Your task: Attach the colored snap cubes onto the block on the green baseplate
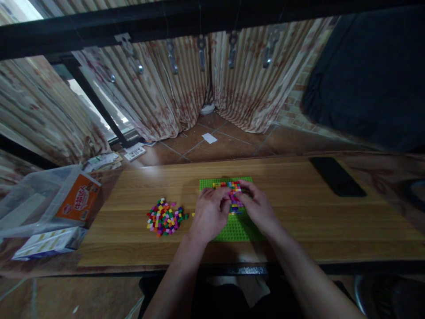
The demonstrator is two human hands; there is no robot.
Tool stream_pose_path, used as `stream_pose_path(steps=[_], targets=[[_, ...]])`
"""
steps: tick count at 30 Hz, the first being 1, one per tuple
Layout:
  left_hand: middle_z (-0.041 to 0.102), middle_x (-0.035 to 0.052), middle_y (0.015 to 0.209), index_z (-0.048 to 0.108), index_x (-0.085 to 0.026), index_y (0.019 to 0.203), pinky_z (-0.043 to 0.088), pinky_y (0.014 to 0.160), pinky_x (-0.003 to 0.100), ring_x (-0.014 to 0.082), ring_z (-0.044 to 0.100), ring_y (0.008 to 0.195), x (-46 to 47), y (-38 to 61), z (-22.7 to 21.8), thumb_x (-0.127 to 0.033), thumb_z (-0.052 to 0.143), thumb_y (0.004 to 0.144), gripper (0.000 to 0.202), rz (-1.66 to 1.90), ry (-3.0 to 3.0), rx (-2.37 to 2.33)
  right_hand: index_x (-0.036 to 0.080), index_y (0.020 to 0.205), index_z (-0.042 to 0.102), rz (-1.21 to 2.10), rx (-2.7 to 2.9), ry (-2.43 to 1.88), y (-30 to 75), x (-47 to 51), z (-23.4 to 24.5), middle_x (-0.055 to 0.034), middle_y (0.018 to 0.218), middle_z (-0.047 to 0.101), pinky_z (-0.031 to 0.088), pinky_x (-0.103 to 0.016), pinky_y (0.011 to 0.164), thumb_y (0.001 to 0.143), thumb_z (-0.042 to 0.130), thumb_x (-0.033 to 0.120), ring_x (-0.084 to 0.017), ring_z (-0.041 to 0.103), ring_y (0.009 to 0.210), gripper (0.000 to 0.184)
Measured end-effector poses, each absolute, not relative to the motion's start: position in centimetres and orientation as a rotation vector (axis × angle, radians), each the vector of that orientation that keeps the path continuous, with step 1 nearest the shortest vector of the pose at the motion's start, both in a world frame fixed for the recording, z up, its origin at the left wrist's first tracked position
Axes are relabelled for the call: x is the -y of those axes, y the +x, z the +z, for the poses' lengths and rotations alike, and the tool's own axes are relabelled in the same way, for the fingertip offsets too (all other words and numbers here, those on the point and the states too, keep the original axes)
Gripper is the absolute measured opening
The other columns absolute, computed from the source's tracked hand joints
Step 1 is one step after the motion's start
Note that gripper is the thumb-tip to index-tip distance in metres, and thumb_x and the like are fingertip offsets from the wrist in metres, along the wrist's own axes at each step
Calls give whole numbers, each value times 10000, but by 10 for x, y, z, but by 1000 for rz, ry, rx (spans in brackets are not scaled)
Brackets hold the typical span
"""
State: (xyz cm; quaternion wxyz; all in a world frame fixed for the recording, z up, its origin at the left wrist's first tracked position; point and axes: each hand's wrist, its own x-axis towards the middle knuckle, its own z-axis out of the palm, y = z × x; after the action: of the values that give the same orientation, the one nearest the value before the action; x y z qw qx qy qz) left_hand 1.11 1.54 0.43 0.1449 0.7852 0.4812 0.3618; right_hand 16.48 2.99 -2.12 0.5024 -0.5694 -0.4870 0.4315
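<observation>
the half-curled left hand (212, 213) and right hand (260, 208) seem to be fitting bricks (236, 188) on the far half of the green baseplate (229, 233); any grip, i cannot tell. next likely needs careful alignment.

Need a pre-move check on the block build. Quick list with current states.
1. Green baseplate lying flat on the wooden table: ok.
2. Left hand and right hand both at the baseplate: ok.
3. Block pinched in the fingertips: cannot tell, too small and partly covered.
4. Placed blocks fully seated: cannot tell, hands hide some.
5. Loose blocks all in the pile: not ok, a yellow block sits apart.
6. Black phone-like slab clear of the hands: ok.
</observation>
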Motion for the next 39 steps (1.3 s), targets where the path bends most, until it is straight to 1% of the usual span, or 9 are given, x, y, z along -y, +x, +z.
stream_pose_path(steps=[3,6,10,13,19,23,28,33,39], targets=[[732,23,879,629,-208,1035,492,853,351,178,673,835,-16,-4,6,-139,560,866,195,1126,2196,-1431,217,1047,666,1084,1007,-1368,164,-33,-25,-53,1006,725,538,-372,812,699,634,389,-217,677,890,389],[734,31,893,640,-203,995,514,817,323,172,684,827,-22,-28,5,-147,537,865,176,1167,2070,-1556,220,1001,685,1057,980,-1398,165,-35,-28,-49,986,728,524,-388,846,709,609,381,-225,670,918,342],[727,19,843,645,-195,956,525,761,286,162,686,786,-29,-65,4,-170,537,844,157,1153,1959,-1690,224,996,700,1009,1062,-1434,168,-34,-30,-50,992,739,507,-412,888,728,597,380,-234,671,928,327],[721,32,824,653,-178,875,524,754,284,162,675,778,-26,-89,6,-179,547,819,120,1042,1976,-1706,225,1006,701,998,1081,-1435,170,-35,-34,-55,1017,736,518,-415,868,730,600,392,-242,673,932,337],[706,42,865,676,-183,867,517,758,306,168,656,790,-12,-98,13,-123,627,734,153,767,2057,-1566,219,999,709,966,1091,-1455,171,-37,-36,-72,1026,737,501,-448,901,729,593,401,-257,671,953,344],[684,27,803,674,-197,754,478,735,294,178,636,792,-9,-81,12,-69,641,682,151,565,2223,-1522,216,992,712,971,1065,-1478,169,-37,-34,-75,1036,742,493,-454,914,724,604,406,-262,672,966,346],[657,18,728,673,-218,683,434,682,290,187,614,744,-8,-72,10,-82,615,665,149,382,2313,-1594,218,976,714,966,1066,-1485,169,-37,-32,-71,1011,749,492,-444,912,718,607,405,-256,674,954,336],[638,11,679,621,-200,615,383,607,260,161,587,664,-10,-73,12,-44,565,671,174,376,2305,-1598,217,970,712,980,1066,-1479,168,-38,-31,-73,1008,749,501,-425,891,710,603,411,-251,676,941,342],[676,-1,730,644,-194,739,431,663,247,142,624,705,-15,-66,15,-110,544,815,150,654,2146,-1495,206,951,711,970,1094,-1474,167,-37,-29,-72,974,753,501,-423,874,710,588,420,-252,676,917,345]])
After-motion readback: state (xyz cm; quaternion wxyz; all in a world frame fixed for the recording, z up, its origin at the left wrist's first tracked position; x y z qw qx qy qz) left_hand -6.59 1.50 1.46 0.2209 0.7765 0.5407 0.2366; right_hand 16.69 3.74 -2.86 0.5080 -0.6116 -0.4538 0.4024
